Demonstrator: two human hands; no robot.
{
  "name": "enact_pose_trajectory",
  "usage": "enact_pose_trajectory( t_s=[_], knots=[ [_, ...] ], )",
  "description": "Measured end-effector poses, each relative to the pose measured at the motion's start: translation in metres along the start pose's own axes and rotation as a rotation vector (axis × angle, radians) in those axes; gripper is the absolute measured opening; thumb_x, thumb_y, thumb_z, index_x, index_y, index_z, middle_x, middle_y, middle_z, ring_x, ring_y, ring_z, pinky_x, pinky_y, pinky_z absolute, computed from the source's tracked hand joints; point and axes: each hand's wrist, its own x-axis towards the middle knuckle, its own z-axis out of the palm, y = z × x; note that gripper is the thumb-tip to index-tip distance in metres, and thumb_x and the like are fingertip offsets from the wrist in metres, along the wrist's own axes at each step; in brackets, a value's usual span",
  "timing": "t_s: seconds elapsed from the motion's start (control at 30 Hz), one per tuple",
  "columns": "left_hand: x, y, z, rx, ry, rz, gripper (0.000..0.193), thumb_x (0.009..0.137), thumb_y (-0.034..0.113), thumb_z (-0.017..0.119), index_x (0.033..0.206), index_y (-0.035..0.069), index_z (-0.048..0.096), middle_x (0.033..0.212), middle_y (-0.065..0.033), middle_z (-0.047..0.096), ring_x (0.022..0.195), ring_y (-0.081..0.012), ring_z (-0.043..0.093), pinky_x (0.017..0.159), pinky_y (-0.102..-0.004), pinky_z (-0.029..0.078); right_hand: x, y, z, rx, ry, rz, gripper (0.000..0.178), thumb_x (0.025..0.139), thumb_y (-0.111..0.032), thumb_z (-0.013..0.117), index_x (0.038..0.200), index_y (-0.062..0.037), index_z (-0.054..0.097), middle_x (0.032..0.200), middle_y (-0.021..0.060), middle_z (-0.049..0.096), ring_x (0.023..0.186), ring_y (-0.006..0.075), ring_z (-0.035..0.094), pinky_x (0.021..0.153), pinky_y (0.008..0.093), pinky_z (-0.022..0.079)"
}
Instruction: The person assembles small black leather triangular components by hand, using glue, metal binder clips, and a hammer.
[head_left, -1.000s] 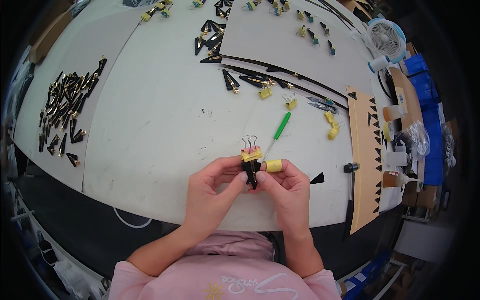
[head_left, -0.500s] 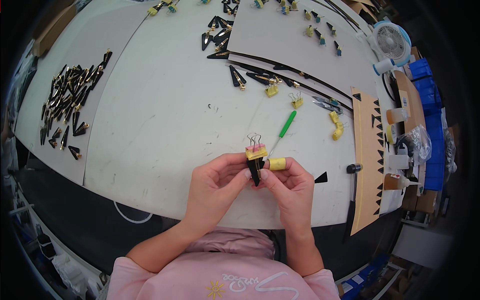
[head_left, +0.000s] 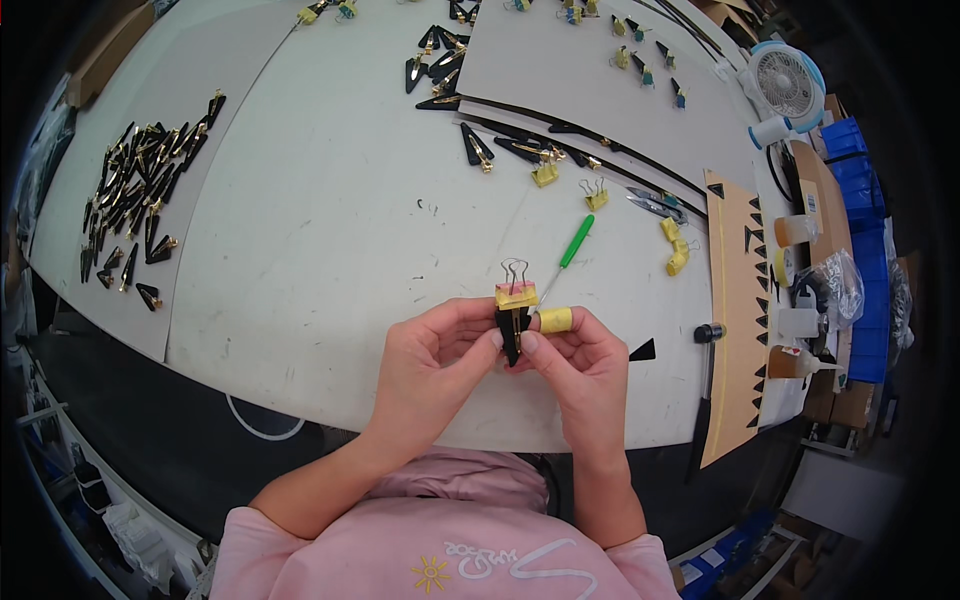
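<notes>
- Two hands meet above the desk edge: our left hand and right hand pinch a black pointed piece, yellow binder clip clamped on top.
- We judge clamping underway; next needs firm alignment.
- Farther: green-handled tool.

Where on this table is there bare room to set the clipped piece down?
Bare white table lies between the heap of black pieces on the left and the green-handled tool, just beyond the hands. It is crowded along the far edge and on the right by the brown board.
</notes>
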Motion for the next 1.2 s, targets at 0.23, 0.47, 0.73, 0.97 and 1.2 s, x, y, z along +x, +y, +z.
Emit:
enact_pose_trajectory(
  t_s=[0.23, 0.47, 0.73, 0.97, 1.2],
  knots=[
    [0.0005, 0.0009, 0.0007, 0.019, -0.002, -0.005, 0.027, 0.091, -0.004, 0.057, 0.117, -0.008, 0.059, 0.110, -0.0128, 0.066, 0.101, -0.0154, 0.064, 0.089, -0.0290, 0.053, 0.0015, 0.0019, -0.0014, 0.032, -0.025, 0.002, 0.014, 0.090, -0.001, 0.063, 0.102, 0.0061, 0.061, 0.091, 0.0102, 0.068, 0.079, 0.0119, 0.065, 0.072, 0.0267, 0.056],
    [0.0012, -0.0007, -0.0007, 0.042, -0.013, 0.006, 0.027, 0.092, -0.003, 0.056, 0.118, -0.009, 0.057, 0.110, -0.0142, 0.066, 0.101, -0.0161, 0.064, 0.088, -0.0303, 0.054, 0.0026, 0.0020, -0.0024, 0.043, -0.037, 0.009, 0.013, 0.091, -0.001, 0.063, 0.102, 0.0051, 0.060, 0.092, 0.0099, 0.068, 0.080, 0.0117, 0.065, 0.073, 0.0265, 0.056],
    [0.0006, 0.0025, 0.0012, 0.061, -0.001, 0.021, 0.026, 0.093, -0.001, 0.055, 0.117, -0.009, 0.058, 0.110, -0.0143, 0.066, 0.098, -0.0164, 0.064, 0.084, -0.0314, 0.056, 0.0028, 0.0042, -0.0019, 0.066, -0.025, 0.011, 0.012, 0.091, -0.002, 0.063, 0.100, 0.0043, 0.060, 0.093, 0.0084, 0.067, 0.080, 0.0102, 0.064, 0.073, 0.0261, 0.056],
    [0.0007, 0.0008, 0.0025, 0.050, 0.014, 0.022, 0.024, 0.093, 0.000, 0.056, 0.115, -0.009, 0.059, 0.109, -0.0132, 0.066, 0.097, -0.0159, 0.065, 0.083, -0.0306, 0.056, 0.0022, 0.0039, -0.0019, 0.086, -0.034, 0.017, 0.012, 0.091, -0.002, 0.063, 0.101, 0.0037, 0.060, 0.093, 0.0081, 0.067, 0.081, 0.0104, 0.064, 0.074, 0.0271, 0.057],
    [0.0009, 0.0010, 0.0038, 0.063, 0.033, 0.026, 0.023, 0.093, 0.001, 0.056, 0.113, -0.009, 0.060, 0.106, -0.0131, 0.067, 0.094, -0.0151, 0.065, 0.081, -0.0293, 0.056, 0.0012, 0.0051, -0.0027, 0.107, -0.038, 0.024, 0.013, 0.091, -0.003, 0.064, 0.101, 0.0031, 0.059, 0.092, 0.0065, 0.066, 0.082, 0.0097, 0.064, 0.076, 0.0251, 0.055]
  ],
)
